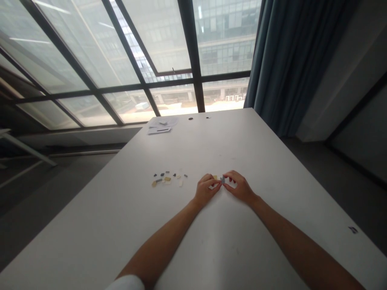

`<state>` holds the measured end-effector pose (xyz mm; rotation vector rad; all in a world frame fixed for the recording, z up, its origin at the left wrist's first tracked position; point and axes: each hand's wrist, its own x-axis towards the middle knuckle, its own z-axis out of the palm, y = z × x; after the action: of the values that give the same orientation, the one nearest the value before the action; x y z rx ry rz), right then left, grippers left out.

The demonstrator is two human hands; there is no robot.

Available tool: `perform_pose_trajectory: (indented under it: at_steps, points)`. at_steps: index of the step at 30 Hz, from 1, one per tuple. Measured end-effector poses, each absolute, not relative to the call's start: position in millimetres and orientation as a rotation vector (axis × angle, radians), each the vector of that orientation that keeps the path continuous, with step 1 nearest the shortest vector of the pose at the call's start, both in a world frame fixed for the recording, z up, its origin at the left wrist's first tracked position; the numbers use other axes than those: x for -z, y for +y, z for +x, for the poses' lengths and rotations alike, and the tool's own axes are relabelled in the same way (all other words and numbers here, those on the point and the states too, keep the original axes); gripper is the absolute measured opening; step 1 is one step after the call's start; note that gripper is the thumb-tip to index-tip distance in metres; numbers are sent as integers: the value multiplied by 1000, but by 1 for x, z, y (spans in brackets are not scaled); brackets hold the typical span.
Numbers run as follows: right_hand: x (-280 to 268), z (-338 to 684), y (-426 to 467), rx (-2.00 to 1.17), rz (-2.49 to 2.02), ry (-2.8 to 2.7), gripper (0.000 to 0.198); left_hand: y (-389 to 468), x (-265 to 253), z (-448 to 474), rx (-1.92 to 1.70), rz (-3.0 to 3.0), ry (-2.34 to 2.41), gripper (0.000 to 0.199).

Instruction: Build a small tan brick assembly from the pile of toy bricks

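My left hand [207, 189] and my right hand [241, 187] meet over the middle of the white table [193, 233], fingertips close together. Between the thumb and forefinger of my right hand is a small grey building brick [223, 180]. A tan building brick [215, 177] shows at the fingertips of my left hand, which are closed in a pinch and partly cover it. Whether the two bricks are joined is too small to tell. Left of my hands lies a loose group of small pieces, among them a tan brick [167, 179], a grey brick [159, 180] and a dark piece [162, 174].
Papers [160, 129] lie at the table's far left corner. Two small dark round spots, one a disc [190, 119], sit near the far edge. A dark mark [353, 230] is at the right edge. Beyond stand windows and a blue curtain [278, 72].
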<state>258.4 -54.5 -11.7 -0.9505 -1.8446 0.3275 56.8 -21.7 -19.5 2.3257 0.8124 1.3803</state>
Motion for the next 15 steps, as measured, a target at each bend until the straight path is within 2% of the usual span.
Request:
perform_pose_trajectory:
  at_steps: [15]
  points:
    - [19,270,-44,-224,-1118,-1688,24,-23,17,57,-1399,2233,947,17]
